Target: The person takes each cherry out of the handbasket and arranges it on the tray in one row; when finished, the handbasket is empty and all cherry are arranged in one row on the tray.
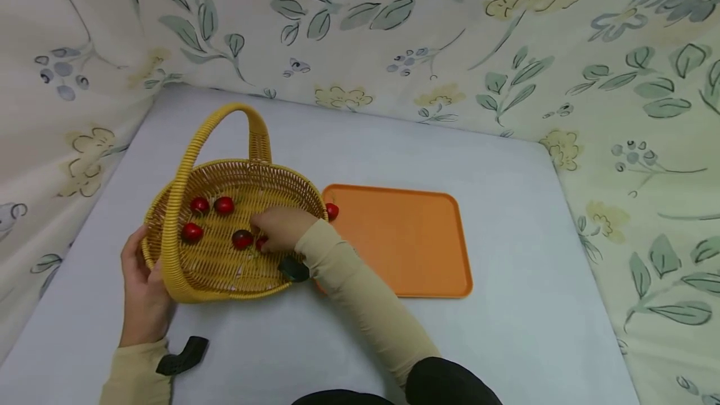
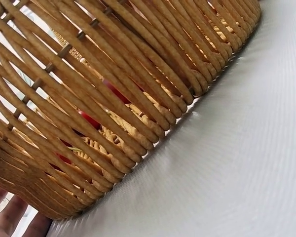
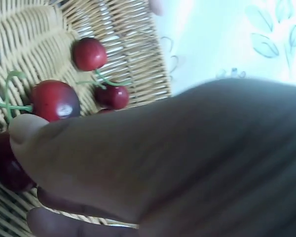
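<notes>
A yellow woven basket point(image 1: 216, 267) with a tall handle stands on the left of the table, with several red cherries inside, among them one cherry point(image 1: 192, 232) at its left. My left hand point(image 1: 143, 299) holds the basket at its left side; in the left wrist view, its fingers point(image 2: 12, 215) lie along the outer wall. Reaching inside over the right rim, my right hand point(image 1: 287, 228) pinches a dark red cherry point(image 3: 9, 165) near the basket floor. In the right wrist view the thumb lies against this cherry, and another cherry point(image 3: 54, 100) with a green stem sits just beyond.
An orange tray point(image 1: 405, 242) lies flat right of the basket, partly under my right forearm. One cherry point(image 1: 332, 211) shows at the tray's upper left, beside the basket rim. A floral cloth point(image 1: 365, 49) hangs behind the white table point(image 1: 506, 217).
</notes>
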Motion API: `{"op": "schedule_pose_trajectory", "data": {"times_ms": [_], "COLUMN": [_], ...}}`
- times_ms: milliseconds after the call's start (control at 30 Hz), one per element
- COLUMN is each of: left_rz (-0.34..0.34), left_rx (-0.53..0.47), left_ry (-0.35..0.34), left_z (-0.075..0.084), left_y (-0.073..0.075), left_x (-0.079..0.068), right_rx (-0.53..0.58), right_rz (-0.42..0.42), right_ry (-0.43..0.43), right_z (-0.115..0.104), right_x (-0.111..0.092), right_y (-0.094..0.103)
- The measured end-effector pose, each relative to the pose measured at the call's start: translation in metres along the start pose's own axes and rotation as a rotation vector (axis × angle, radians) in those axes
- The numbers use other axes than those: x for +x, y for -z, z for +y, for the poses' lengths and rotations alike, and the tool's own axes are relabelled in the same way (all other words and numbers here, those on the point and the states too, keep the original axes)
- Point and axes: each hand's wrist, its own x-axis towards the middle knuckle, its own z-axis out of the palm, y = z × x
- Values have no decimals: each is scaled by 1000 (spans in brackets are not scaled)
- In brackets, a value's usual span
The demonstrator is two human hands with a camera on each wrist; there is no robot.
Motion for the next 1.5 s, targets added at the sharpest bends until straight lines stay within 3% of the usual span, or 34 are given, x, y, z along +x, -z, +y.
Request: {"op": "schedule_pose_trajectory", "data": {"times_ms": [233, 567, 800, 967, 1067, 1167, 1333, 1500], "left_rz": [-10, -15, -3, -6, -9, -14, -14, -17], "left_rx": [52, 59, 88, 84, 57, 14, 8, -1], "left_ry": [-7, 7, 32, -2, -16, -18, -26, -35], "left_z": [0, -3, -6, -3, -1, -1, -1, -2], "left_y": [0, 2, 2, 1, -1, -2, -2, -2], "left_x": [0, 1, 0, 1, 1, 1, 1, 2], "right_rx": [1, 46, 165, 390, 422, 446, 556, 544], "right_rz": [-22, -33, 128, 358, 520, 621, 639, 641], "right_ry": [-27, 28, 4, -21, -25, -82, -233, -288], "right_z": [1, 8, 25, 49, 67, 84, 103, 114], "right_x": [3, 3, -37, -81, -101, -114, -121, -115], "right_y": [-4, -2, 12, 21, 17, 5, -19, -40]}}
